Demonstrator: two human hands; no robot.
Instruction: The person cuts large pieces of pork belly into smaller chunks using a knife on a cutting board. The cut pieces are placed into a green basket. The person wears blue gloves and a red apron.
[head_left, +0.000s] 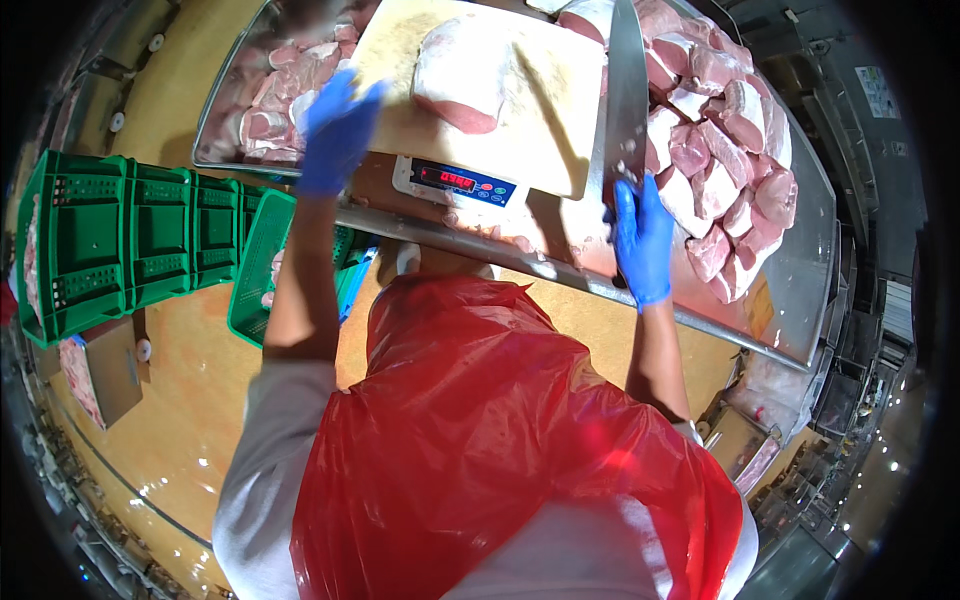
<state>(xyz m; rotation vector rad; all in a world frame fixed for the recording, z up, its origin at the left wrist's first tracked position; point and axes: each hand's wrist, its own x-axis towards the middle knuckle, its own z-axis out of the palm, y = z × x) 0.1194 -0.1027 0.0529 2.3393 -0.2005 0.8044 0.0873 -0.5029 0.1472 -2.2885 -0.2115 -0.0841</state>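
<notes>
In my blue-gloved right hand is a large, wide-bladed knife, its blade pointing away from me along the right edge of a pale cutting board. A block of pork loin with a white fat cap lies on the board. Slightly blurred, my gloved left hand is raised by the board's left edge, fingers apart and holding nothing. Under the board's near edge shows a digital scale with a lit red display.
A heap of pork chunks covers the right of the steel table. A metal tray of pork pieces sits at the left. Green crates and a green basket stand below it, near a cardboard box.
</notes>
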